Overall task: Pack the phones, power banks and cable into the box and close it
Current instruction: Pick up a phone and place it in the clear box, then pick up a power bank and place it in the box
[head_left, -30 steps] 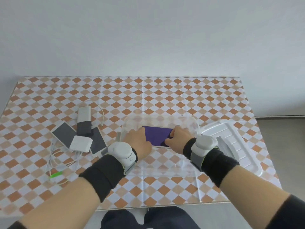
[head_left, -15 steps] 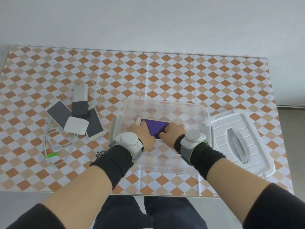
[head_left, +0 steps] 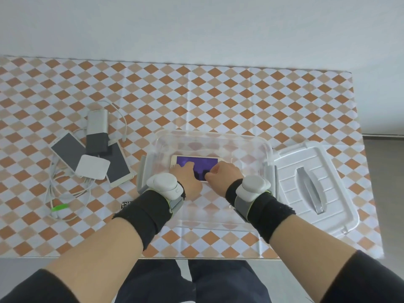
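Both hands reach into the clear plastic box: the left hand and right hand rest on the near edge of a purple-screened phone lying flat on the box floor, fingers curled at its rim, though whether they grip it I cannot tell. Left of the box lie two grey-screened phones, a silver power bank, a dark one, a white square charger and a tangled white cable. A ribbed white lid lies to the right.

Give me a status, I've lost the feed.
Both hands, left and right, on purple phone inside box. Lid off, right of box. Nothing in the way.
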